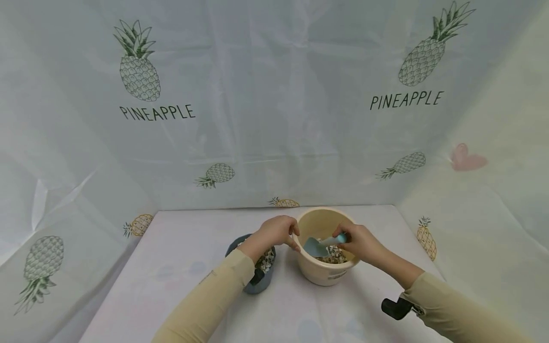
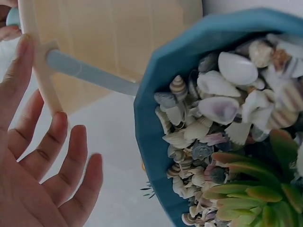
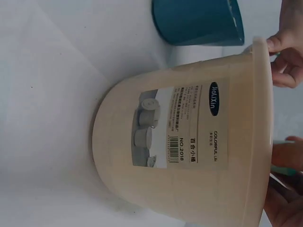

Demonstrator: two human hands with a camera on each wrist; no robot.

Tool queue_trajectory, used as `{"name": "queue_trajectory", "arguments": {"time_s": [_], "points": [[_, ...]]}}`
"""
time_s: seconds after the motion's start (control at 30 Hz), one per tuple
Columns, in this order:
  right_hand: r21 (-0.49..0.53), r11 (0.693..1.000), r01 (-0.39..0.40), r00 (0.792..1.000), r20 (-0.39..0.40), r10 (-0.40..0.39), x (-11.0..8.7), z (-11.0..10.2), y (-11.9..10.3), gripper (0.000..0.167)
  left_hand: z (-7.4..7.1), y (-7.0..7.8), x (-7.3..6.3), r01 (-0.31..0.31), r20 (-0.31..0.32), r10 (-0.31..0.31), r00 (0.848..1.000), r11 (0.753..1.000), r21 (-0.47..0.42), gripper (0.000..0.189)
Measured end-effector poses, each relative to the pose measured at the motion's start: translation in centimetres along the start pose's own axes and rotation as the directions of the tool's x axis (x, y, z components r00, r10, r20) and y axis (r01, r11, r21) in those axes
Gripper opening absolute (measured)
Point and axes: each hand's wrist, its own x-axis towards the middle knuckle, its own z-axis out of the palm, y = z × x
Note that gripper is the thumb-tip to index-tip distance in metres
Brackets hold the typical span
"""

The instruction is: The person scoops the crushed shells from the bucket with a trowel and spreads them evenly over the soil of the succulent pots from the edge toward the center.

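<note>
A cream plastic bucket point(image 1: 322, 275) stands upright with shell or gravel pieces point(image 1: 336, 256) at its bottom. My left hand point(image 1: 278, 229) holds the bucket's left rim, its fingertips right at the edge. Inside the bucket, my right hand point(image 1: 361, 242) grips the light blue handle of a small shovel point(image 1: 315, 248), whose blade points left over the pieces. Left of the bucket, partly under my left forearm, sits a blue faceted pot point(image 1: 259, 285). The left wrist view shows seashells point(image 2: 220, 109) and a green succulent point(image 2: 255, 189) in that pot.
A grey-blue bucket handle point(image 2: 90, 73) hangs between the bucket and the pot. The bucket carries a printed label point(image 3: 182, 127). White pineapple-print sheeting point(image 1: 274, 105) rises behind and beside the pale table point(image 1: 180, 257). Black wrist cameras point(image 1: 395, 308) are worn on both arms.
</note>
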Motion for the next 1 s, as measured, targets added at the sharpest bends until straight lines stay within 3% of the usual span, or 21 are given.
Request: {"name": "queue_trajectory", "arguments": {"time_s": [0.23, 0.43, 0.67, 1.0], "points": [[0.011, 0.998, 0.061, 0.995, 0.08, -0.062, 0.0, -0.5, 0.6, 0.025, -0.3, 0.0, 0.4, -0.029, 0.03, 0.029, 0.999, 1.0, -0.006, 0.04], [0.008, 0.994, 0.113, 0.987, 0.113, -0.113, 0.2, -0.8, 1.0, 0.024, -0.6, -0.5, 0.4, -0.094, 0.062, 0.097, 0.993, 0.995, -0.043, 0.034], [0.036, 0.997, 0.064, 0.984, 0.164, -0.069, 0.5, -1.5, 0.9, 0.023, -1.0, -0.9, 0.4, -0.153, 0.099, 0.164, 0.981, 0.982, -0.107, 0.023], [0.098, 0.995, 0.031, 0.975, 0.217, -0.051, 0.5, -2.7, 1.1, 0.02, -1.0, -0.8, 0.2, -0.15, 0.1, 0.157, 0.983, 0.986, -0.077, 0.019]]}}
